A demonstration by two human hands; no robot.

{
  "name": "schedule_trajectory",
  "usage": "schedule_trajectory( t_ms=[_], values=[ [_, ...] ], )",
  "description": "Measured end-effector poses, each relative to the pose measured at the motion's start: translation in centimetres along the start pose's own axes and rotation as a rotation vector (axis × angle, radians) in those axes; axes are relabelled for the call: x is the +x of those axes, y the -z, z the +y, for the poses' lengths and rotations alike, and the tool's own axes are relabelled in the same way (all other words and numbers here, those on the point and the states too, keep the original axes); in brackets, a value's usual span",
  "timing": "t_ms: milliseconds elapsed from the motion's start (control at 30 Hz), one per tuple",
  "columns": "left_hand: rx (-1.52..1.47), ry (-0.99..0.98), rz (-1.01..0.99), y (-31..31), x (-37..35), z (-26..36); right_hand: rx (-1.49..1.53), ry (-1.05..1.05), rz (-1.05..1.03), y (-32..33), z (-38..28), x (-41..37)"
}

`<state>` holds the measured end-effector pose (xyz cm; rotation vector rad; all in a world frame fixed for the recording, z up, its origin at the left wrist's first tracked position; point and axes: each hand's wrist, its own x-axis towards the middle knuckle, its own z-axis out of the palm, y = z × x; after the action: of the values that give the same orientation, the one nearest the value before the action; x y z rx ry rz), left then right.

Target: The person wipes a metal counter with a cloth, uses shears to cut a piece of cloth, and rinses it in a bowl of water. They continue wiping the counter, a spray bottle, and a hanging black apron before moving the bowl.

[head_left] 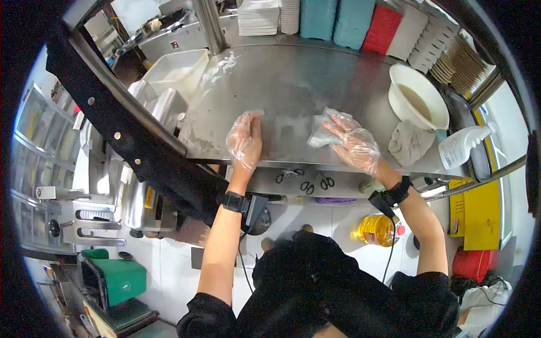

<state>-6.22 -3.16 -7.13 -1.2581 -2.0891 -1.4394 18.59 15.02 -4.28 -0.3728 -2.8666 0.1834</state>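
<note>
My right hand (352, 141), in a clear plastic glove, presses a grey-white cloth (322, 132) against the steel counter (282, 84). My left hand (245, 139), also gloved, rests near the counter's front edge with its fingers together, and nothing shows in it. To the right of my right hand lies a crumpled grey rag (410, 143), beside a white basin (420, 98) of murky water. A white spray bottle (463, 146) leans at the counter's right end. Wet streaks and white foam mark the counter's left part.
Stacked white, teal and red containers (318, 19) line the back. A translucent tub (174, 70) stands at the back left. Several black-handled scissors (307, 185) lie on the shelf below. A yellow oil bottle (376, 230) and a green bin (121, 281) stand lower down.
</note>
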Motion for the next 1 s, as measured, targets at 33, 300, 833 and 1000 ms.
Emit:
schedule_trajectory(
  t_ms=[33, 300, 833, 1000],
  values=[
    [0.002, 0.003, -0.007, 0.0, 0.0, -0.1, 0.098, 0.019, -0.015, 0.2, 0.5, -0.4],
    [-0.069, 0.034, -0.016, 0.2, -0.1, -0.2, -0.008, -0.11, -0.173, 4.8, 4.3, -8.8],
    [-0.071, 0.031, -0.03, -0.2, 0.1, 0.2, -0.037, 0.258, 0.029, -0.9, -4.7, -1.3],
    [-0.025, 0.064, -0.023, 0.4, 0.0, 0.8, -0.244, 0.179, -0.081, 2.1, 2.1, -8.1]
  ],
)
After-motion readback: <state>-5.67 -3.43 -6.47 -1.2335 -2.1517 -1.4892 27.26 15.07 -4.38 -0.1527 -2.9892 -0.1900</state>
